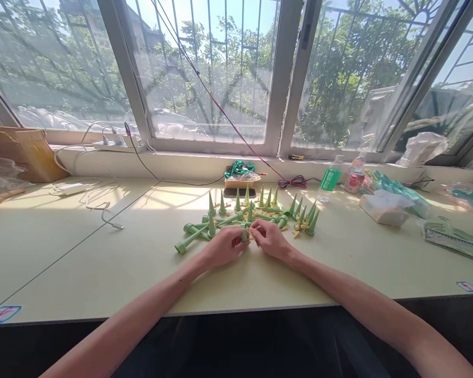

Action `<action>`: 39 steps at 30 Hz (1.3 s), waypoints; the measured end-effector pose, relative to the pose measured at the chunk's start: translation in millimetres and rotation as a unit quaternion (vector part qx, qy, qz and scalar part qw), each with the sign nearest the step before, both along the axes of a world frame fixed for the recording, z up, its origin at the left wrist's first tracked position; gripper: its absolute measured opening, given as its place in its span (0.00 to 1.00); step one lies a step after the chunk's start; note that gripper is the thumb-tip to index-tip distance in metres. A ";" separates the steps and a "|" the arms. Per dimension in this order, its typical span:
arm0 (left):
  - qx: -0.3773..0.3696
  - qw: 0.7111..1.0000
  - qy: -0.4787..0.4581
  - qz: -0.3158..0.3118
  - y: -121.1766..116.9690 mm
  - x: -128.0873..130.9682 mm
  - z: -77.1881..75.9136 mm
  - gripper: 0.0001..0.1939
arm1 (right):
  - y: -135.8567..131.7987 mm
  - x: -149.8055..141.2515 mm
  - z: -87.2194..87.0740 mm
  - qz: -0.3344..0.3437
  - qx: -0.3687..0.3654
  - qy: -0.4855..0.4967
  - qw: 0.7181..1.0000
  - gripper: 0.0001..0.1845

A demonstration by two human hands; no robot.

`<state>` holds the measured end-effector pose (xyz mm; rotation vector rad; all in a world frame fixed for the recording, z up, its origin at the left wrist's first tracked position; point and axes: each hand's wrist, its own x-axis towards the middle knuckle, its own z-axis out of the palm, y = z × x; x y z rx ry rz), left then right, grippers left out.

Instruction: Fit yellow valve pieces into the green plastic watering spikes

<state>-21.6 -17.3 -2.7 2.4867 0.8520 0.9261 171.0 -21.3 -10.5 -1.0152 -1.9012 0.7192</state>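
My left hand (225, 245) is closed around a green plastic watering spike (244, 236), much of it covered by the fingers. My right hand (271, 240) pinches a small yellow valve piece (252, 238) close beside that spike; whether the two parts touch I cannot tell. Just beyond my hands, several green cone-shaped spikes stand upright, one of them a tall spike (212, 227) near my left hand. Long green tubes with ribbed caps, such as this tube (191, 240), lie on their sides among them. Loose yellow valve pieces (297, 234) are scattered between the spikes.
Behind the spikes lie a dark phone (239, 192) and a small box (238, 183) with green material. To the right are a green-labelled bottle (330, 179), a can (355, 182), a tissue pack (384, 208) and a bagged green item (453, 236). White cables (102, 207) lie left on the table.
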 end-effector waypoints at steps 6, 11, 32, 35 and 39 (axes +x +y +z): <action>-0.029 0.999 -0.025 0.034 -0.1 -0.1 3.6 0.06 | 1.0 0.7 0.3 0.000 0.014 -0.009 1.000 0.10; -0.103 0.991 -0.077 0.040 3.1 -1.6 4.0 0.11 | 0.5 1.8 0.6 0.008 0.043 -0.015 0.999 0.10; -0.021 0.997 -0.049 0.059 1.1 -2.1 3.4 0.09 | -0.8 0.8 4.3 0.016 0.019 -0.027 0.999 0.12; -0.068 0.992 -0.092 0.048 2.2 -2.0 4.6 0.11 | -0.2 0.6 3.8 0.016 0.031 -0.024 0.999 0.11; -0.100 0.987 -0.126 0.028 2.3 -1.7 5.4 0.14 | 0.2 0.9 3.0 0.013 0.048 -0.031 0.998 0.12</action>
